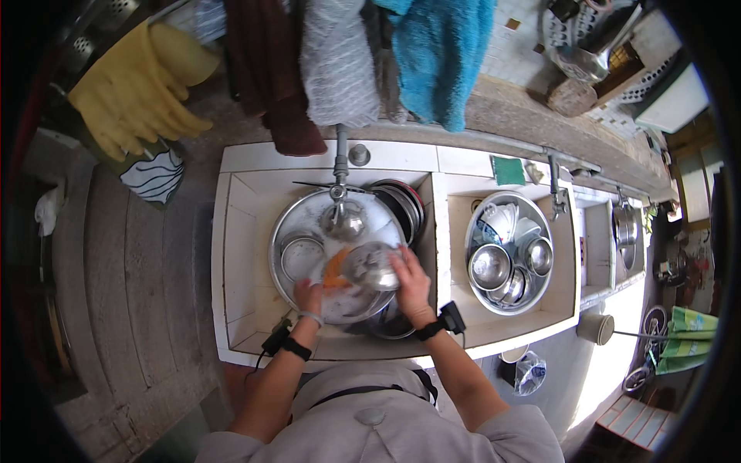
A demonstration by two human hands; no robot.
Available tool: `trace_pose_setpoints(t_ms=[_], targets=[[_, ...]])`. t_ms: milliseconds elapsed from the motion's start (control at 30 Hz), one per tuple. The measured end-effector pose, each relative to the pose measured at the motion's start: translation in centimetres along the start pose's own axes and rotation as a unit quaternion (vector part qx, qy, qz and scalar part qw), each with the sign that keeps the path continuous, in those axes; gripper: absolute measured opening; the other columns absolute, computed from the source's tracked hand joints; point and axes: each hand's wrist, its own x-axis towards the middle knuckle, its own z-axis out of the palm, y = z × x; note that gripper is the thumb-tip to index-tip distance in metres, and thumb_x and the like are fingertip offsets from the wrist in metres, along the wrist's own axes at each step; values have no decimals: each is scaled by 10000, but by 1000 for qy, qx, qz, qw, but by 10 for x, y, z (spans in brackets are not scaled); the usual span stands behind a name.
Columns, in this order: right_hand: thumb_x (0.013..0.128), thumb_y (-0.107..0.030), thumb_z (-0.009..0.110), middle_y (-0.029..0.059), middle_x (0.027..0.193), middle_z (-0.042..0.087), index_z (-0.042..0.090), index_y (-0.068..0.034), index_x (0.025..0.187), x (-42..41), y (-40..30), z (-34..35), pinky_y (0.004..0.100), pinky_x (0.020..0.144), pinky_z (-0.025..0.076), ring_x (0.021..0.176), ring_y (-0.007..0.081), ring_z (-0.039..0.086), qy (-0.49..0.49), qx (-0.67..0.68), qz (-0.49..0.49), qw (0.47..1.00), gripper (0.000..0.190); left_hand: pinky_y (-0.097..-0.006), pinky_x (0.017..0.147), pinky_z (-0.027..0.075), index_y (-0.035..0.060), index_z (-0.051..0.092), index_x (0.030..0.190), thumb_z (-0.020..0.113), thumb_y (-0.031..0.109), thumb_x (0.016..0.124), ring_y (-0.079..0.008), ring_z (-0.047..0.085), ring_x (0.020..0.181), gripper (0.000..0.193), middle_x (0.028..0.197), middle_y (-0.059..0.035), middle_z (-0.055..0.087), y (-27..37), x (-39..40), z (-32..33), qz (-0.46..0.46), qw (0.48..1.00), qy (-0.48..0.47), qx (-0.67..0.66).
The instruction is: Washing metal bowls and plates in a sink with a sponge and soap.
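My right hand (412,283) grips a shiny metal bowl (371,267) by its right side, tilted over a large round metal basin (277,283) of suds. My left hand (308,298) is low over the basin's front, beside a blurred orange cloth (334,271); whether its fingers grip the cloth is unclear. Left of the cloth, a round metal pan (302,258) lies in the foam. Under the tap (338,192) there is a rounded metal piece (344,221). Dark pans (408,202) stand behind the basin at right, and another dark pan (393,325) is partly hidden in front.
A white tiled sink wall (441,243) divides the basins. The right sink holds an oval metal tub (482,304) of bowls and cups. A green scouring pad (508,170) lies on the ledge. Towels (443,63) and yellow rubber gloves (124,87) hang above; a second tap (557,194) is at right.
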Motion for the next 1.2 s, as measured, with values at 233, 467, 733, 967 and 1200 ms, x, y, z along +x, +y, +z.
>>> trace_pose_setpoints(t_ms=[233,467,733,967,1200], targets=[[683,80,445,219,1028,502,391,6,1191,-46,97,-103,405,794,432,942,357,523,254,-184,312,897,516,-466,765,410,62,473,1102,621,316,713,-288,451,1026,488,1215,-134,394,28,30,-22,-364,857,-62,-359],[730,-113,561,232,792,566,344,44,1169,-50,125,-116,411,663,484,670,380,589,186,15,582,792,515,-423,795,416,23,477,1116,540,141,715,-301,461,1046,423,1171,-146,456,9,56,-11,-232,954,-29,-186],[717,-144,623,201,988,475,411,20,1103,-27,9,-67,409,788,413,911,373,489,-9,-113,212,971,469,-384,824,427,-17,478,1118,470,-57,678,-349,479,1046,442,1117,-189,505,68,-8,-60,24,988,17,154],[720,-165,622,238,1038,514,444,-35,1140,-21,-52,112,409,795,443,994,340,496,-213,-125,82,965,474,-369,847,417,-23,401,1181,461,-46,676,-367,496,1006,509,1166,-178,435,100,-38,-83,326,930,141,96],[724,-70,566,107,655,604,572,28,855,-14,-10,101,360,515,471,566,253,598,-226,252,230,912,163,-299,910,367,0,391,1204,429,-93,585,-210,467,1069,627,1162,-93,474,46,-18,-64,26,947,-54,-314]])
